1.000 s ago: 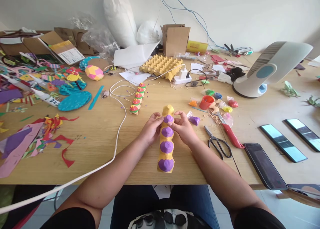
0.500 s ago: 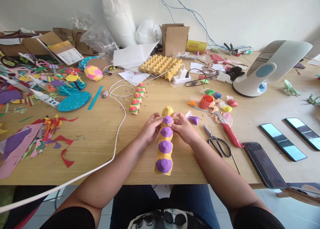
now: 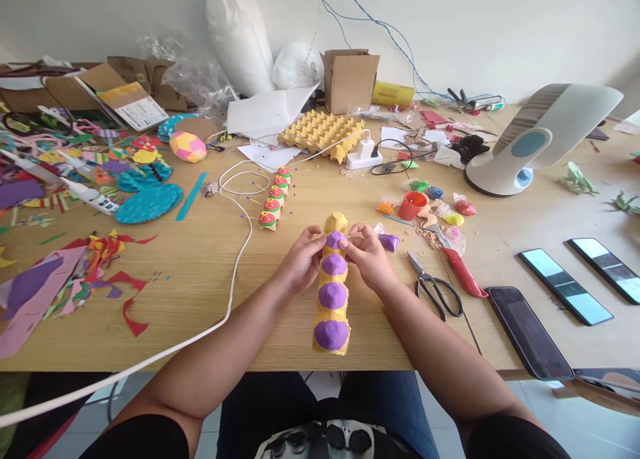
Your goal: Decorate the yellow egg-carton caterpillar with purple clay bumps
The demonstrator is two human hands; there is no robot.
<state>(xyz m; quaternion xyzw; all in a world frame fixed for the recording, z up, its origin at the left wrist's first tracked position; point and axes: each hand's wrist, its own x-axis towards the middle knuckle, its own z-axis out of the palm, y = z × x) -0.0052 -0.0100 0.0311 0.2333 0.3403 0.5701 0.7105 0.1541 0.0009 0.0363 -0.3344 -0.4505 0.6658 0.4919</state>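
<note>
A pale wall [image 3: 460, 32] closes off the far side of my view, with a box [image 3: 351, 82], white bags [image 3: 239, 42] and an egg tray [image 3: 320, 132] standing before it on the wooden tabletop [image 3: 195, 279]. In the middle of the near side I have the strip [image 3: 333, 281], a row of yellow cups with its long axis running from near to far. Four cups wear purple caps; the one at the far end is bare yellow. My left hand [image 3: 301, 259] has its grip clamped on the strip's left edge, thumb against the farthest purple cap. My right hand [image 3: 369, 255] has its grip closed on the right edge, thumb tip on that same cap; the fingertips underneath are hidden from me. I cannot tell whether the strip's near end touches the wood.

Just beyond the right hand lies purple clay [image 3: 389, 243]; farther right I see a red cup [image 3: 413, 207] among bright clay packets. Scissors [image 3: 424, 279] and a red-handled knife [image 3: 463, 271] sit to the right, then three phones [image 3: 530, 332]. Farther off and left of the strip is a smaller red-and-green row [image 3: 273, 202], beside a white cable [image 3: 50, 403]. Paper scraps [image 3: 100, 272] cover the left.
</note>
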